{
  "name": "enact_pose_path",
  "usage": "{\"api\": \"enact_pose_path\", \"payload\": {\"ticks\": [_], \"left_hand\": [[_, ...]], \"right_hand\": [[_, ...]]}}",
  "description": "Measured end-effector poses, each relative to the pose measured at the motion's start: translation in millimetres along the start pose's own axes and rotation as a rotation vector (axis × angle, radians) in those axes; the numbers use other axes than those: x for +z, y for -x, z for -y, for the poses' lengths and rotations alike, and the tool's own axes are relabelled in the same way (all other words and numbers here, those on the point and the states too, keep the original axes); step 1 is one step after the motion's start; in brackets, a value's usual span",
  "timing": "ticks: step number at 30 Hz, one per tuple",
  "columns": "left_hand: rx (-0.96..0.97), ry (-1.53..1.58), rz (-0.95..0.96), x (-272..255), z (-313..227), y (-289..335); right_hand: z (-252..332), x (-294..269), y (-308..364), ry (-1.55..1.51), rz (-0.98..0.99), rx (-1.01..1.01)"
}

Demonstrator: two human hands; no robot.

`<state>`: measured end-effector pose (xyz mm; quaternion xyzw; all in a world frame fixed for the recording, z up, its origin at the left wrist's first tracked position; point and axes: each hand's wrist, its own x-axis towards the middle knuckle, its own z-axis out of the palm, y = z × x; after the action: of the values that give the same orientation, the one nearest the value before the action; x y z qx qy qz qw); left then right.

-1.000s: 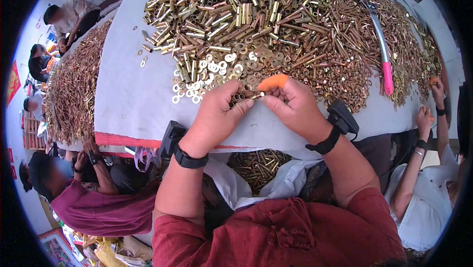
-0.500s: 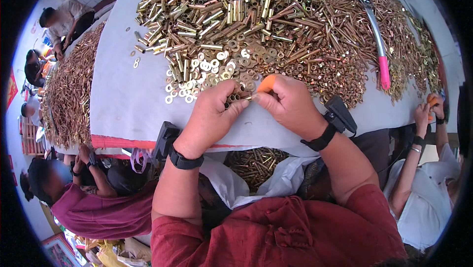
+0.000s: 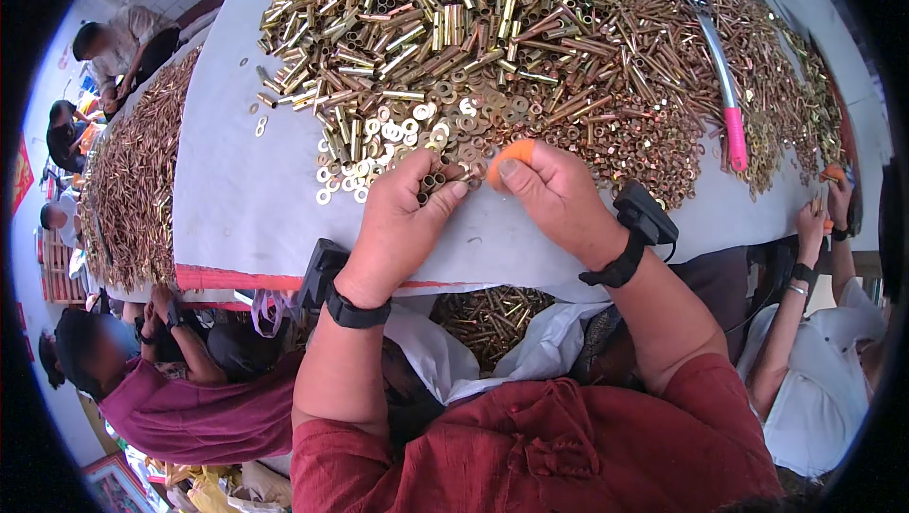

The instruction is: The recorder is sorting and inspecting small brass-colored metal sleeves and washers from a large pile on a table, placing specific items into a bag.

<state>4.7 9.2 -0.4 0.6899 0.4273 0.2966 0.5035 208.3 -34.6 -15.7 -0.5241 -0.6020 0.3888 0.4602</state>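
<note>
My left hand (image 3: 402, 219) is closed around several short metal tubes (image 3: 431, 183), their open ends facing out between thumb and fingers. Just to its right, my right hand (image 3: 559, 196) has its thumb pressed against a forefinger in an orange finger cover (image 3: 511, 158). Whatever that pinch may hold is too small to make out. A slight gap separates the two hands. Beyond them lie loose flat washers (image 3: 388, 129), a heap of brassy tubes (image 3: 407, 30) and, farther right, a spread of small nuts (image 3: 653, 158).
A metal tool with a pink handle (image 3: 736, 139) lies on the pile at right. Long bolt-like parts fill a white-lined container (image 3: 492, 319) below the table edge. Co-workers sit at both sides, one person's hands (image 3: 822, 215) working at far right.
My right hand has drawn back slightly from the tubes, its thumb now folded against the orange-covered finger. My left hand has shifted a little left, still gripping the tubes.
</note>
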Motion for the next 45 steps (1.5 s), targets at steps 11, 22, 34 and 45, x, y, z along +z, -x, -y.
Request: {"api": "enact_pose_path", "payload": {"ticks": [11,22,34,45], "left_hand": [[-0.023,-0.004,-0.047,6,1,-2],[0.205,-0.118,0.233,-2,-8,2],[-0.073,0.268,0.097,7,-4,-3],[-0.028,0.173,0.044,8,-4,1]], "right_hand": [[7,2,3,-0.092,0.002,0.09],[23,-74,0,0.874,-0.328,-0.19],[25,-63,-7,0.35,-0.324,0.065],[29,9,-6,-0.503,-0.126,-0.074]]}}
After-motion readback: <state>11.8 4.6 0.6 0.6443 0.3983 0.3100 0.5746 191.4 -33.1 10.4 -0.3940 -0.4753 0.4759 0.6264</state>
